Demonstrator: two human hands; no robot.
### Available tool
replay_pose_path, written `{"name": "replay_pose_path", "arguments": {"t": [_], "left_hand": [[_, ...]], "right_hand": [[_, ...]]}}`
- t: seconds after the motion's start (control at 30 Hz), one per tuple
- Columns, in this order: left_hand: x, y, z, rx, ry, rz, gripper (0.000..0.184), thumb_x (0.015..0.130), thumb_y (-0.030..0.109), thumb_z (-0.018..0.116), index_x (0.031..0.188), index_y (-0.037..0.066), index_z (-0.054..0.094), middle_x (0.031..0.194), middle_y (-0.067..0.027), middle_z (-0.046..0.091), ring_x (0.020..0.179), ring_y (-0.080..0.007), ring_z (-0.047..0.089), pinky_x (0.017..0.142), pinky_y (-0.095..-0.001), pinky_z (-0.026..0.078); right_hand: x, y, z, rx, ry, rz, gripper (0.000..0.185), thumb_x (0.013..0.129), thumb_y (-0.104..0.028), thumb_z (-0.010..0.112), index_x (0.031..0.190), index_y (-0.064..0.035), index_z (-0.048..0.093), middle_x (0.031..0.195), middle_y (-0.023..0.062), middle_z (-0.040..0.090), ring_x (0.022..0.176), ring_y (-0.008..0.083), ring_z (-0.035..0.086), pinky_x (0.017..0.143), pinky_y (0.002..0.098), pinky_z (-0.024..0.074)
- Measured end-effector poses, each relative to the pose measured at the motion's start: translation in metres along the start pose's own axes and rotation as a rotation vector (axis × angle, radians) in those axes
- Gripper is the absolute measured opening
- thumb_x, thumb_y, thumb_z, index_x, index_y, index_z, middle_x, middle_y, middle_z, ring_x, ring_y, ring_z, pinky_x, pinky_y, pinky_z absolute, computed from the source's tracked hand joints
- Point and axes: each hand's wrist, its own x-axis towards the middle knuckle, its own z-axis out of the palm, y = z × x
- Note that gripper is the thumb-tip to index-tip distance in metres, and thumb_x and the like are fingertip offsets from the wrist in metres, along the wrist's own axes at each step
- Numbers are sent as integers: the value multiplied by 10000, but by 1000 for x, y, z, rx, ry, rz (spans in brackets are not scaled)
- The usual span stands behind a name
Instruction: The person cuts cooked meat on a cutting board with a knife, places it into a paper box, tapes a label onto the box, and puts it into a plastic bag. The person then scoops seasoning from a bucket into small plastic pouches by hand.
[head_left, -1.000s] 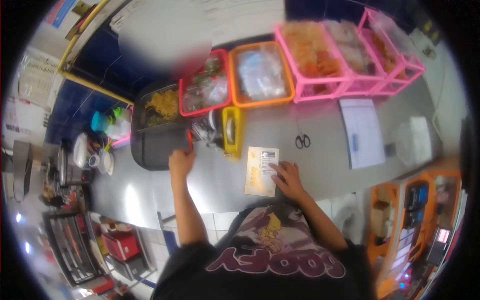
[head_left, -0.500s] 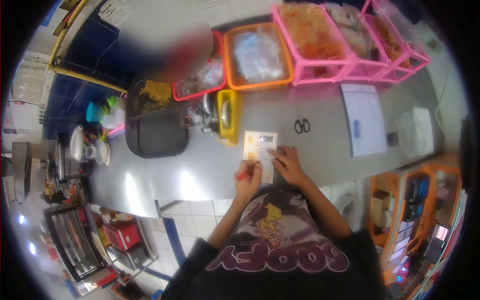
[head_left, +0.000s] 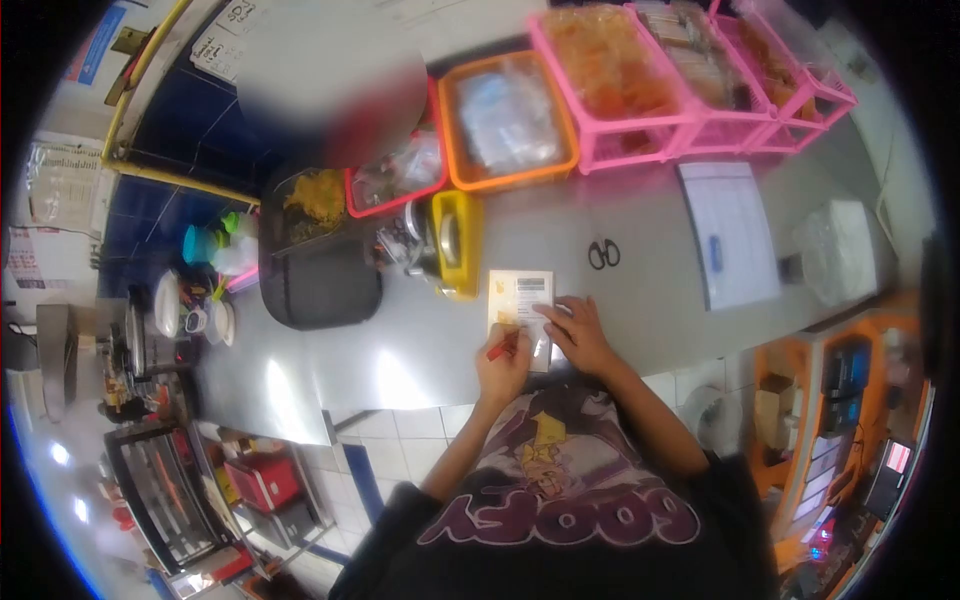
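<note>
A white printed card or flat packet (head_left: 507,285) with a yellowish pattern and a dark-edged label lies on the steel counter in front of me. My left hand (head_left: 503,366) is closed around a red pen (head_left: 502,347), its fingers over the lower left part of the card. On the card's right side, the fingertips of my right hand (head_left: 580,335) rest stretched out and slightly apart. My left fingers hide the pen's tip. Black-handled scissors (head_left: 604,254) lie farther up the counter, beyond my right hand.
Past the card stand a yellow holder (head_left: 460,285), a dark tray (head_left: 325,285), and red (head_left: 442,178) and orange (head_left: 560,172) baskets. Pink baskets (head_left: 640,140) line the back right. A paper sheet (head_left: 735,265) with a blue pen and a clear plastic container (head_left: 838,255) sit at right.
The whole view has shifted and tilted slightly. My left hand and the red pen have moved slightly right and down; the right hand stays on the card.
</note>
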Motion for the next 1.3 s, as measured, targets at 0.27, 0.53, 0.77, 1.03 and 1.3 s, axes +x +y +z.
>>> {"name": "replay_pose_path", "arguments": {"t": [0.27,0.53,0.77,1.03,1.3], "left_hand": [[5,-6,12,-5,138,28,105,927,124,637,970,29,623,749,-92,685,657,-150,657,618,-295,520],[8,-6,17,2,95,105,118,917,152,650,962,45,625,745,-102,684,641,-205,671,622,-317,532],[12,3,5,89,38,129,126,901,164,666,952,57,623,749,-109,689,661,-209,684,612,-326,528],[50,33,-69,44,-27,112,144,972,164,598,976,21,611,839,-69,710,796,-137,674,680,-297,525],[164,-60,-187,-25,58,-311,257,941,220,636,1038,-17,645,659,-48,615,518,-102,550,468,-259,430]], "right_hand": [[-1,0,-3,23,-15,10,423,944,-243,571,1366,-211,575,1271,181,517,1252,344,462,1136,624,149],[-4,-1,-8,41,-55,27,496,929,-283,590,1418,-225,529,1308,186,494,1293,345,426,1148,620,123],[-4,3,-5,21,-65,21,513,928,-284,593,1432,-222,517,1320,179,492,1306,341,416,1156,608,115],[-4,10,-9,91,-93,-13,624,894,-253,652,1480,-177,454,1298,168,576,1280,342,484,1162,583,154],[-30,27,-20,736,43,353,648,949,-183,666,1522,-123,368,1254,141,618,1145,178,569,982,328,453]]}}
